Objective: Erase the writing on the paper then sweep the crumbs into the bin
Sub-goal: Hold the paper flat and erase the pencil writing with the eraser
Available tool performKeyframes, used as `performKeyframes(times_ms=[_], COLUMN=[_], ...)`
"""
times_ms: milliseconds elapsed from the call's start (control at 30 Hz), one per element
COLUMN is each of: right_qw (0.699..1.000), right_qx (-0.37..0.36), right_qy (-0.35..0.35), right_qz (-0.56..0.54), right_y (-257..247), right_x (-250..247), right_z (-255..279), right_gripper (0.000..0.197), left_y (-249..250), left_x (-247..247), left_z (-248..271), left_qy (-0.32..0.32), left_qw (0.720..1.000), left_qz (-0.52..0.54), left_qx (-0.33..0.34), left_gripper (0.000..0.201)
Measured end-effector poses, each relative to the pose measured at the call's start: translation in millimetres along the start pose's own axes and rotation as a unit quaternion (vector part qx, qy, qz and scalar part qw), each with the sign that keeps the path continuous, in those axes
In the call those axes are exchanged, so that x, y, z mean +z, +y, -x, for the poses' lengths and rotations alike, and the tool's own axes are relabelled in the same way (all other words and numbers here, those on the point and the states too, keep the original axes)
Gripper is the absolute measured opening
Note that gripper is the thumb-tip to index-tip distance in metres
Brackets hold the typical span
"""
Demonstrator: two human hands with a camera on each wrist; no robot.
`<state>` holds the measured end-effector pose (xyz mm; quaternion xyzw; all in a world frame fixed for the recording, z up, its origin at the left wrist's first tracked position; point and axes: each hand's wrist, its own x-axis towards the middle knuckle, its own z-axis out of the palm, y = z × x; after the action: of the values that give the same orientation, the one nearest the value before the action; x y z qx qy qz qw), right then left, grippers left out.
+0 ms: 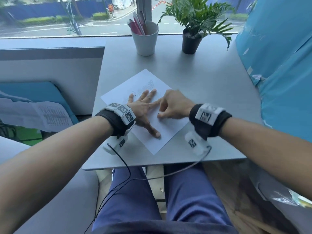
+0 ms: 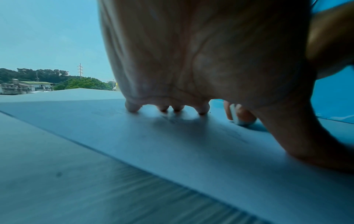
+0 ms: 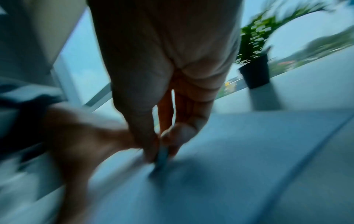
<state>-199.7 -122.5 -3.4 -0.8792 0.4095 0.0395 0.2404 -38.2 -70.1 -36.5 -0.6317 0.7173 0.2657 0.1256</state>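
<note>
A white sheet of paper (image 1: 152,139) lies turned at an angle on the grey table (image 1: 211,92), with faint pencil writing (image 1: 148,86) near its far corner. My left hand (image 1: 143,107) lies flat on the sheet, fingers spread and straight, holding it down; in the left wrist view its fingertips (image 2: 132,108) press the paper (image 2: 172,151). My right hand (image 1: 170,107) pinches a small white eraser (image 1: 159,114) against the paper just right of the left hand. The eraser (image 2: 234,115) shows between finger and thumb. The right wrist view is blurred, the eraser (image 3: 161,157) touching the paper.
A white cup (image 1: 146,39) holding pens and pencils stands at the table's far edge, a potted plant (image 1: 191,39) to its right. Blue cushioned seating (image 1: 283,73) rises on the right. A printed sheet (image 1: 45,117) lies on the left bench. Wrist cables (image 1: 125,168) hang over my lap.
</note>
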Motion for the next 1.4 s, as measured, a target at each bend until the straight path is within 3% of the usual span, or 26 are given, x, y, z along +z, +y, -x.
performKeyframes(times_ms=[100,267,400,533,633,700,800,833,967,1067,1233,1300,1400], right_qw=[0.995,1.000,0.994,1.000,0.995,0.994,0.999,0.998,0.991,0.989,0.988,0.990,0.991], right_qx=[0.056,-0.002,0.059,-0.009,0.051,0.051,0.006,0.016,0.090,0.115,0.104,0.094,0.081], right_qy=[0.077,-0.001,0.085,0.008,0.068,0.087,0.014,0.005,0.089,0.071,0.080,0.081,0.079], right_qz=[-0.022,-0.006,-0.026,-0.028,-0.052,-0.047,-0.049,-0.055,-0.048,-0.066,-0.082,-0.074,-0.067], right_y=[17,0,21,6,22,18,7,11,50,64,64,63,63], right_x=[-19,1,-17,3,-13,-10,2,-3,-26,-20,-20,-20,-21], right_z=[-17,-1,-16,0,-12,-12,0,0,-6,0,0,0,1], right_gripper=[0.015,0.011,0.011,0.010,0.016,0.012,0.010,0.010,0.015,0.013,0.012,0.012,0.014], left_y=[3,0,2,0,2,2,0,-1,-3,-8,-13,-1,34], left_x=[-1,1,2,2,1,3,6,6,7,7,-2,-3,12], left_z=[0,-2,-2,-4,-4,-3,-4,-4,-3,-2,6,11,19], left_qy=[0.003,0.001,0.006,0.002,0.004,0.006,0.014,0.018,0.030,0.041,0.068,0.103,0.064], left_qw=[1.000,1.000,1.000,1.000,1.000,1.000,1.000,1.000,0.999,0.999,0.990,0.983,0.967], left_qz=[-0.003,-0.001,0.002,-0.006,0.003,0.002,0.000,0.002,-0.005,-0.027,-0.099,-0.145,-0.143], left_qx=[-0.009,-0.010,-0.013,-0.013,-0.015,-0.016,-0.009,-0.005,0.009,0.019,-0.076,-0.032,0.200], left_gripper=[0.147,0.148,0.149,0.151,0.149,0.150,0.151,0.150,0.150,0.146,0.129,0.116,0.098])
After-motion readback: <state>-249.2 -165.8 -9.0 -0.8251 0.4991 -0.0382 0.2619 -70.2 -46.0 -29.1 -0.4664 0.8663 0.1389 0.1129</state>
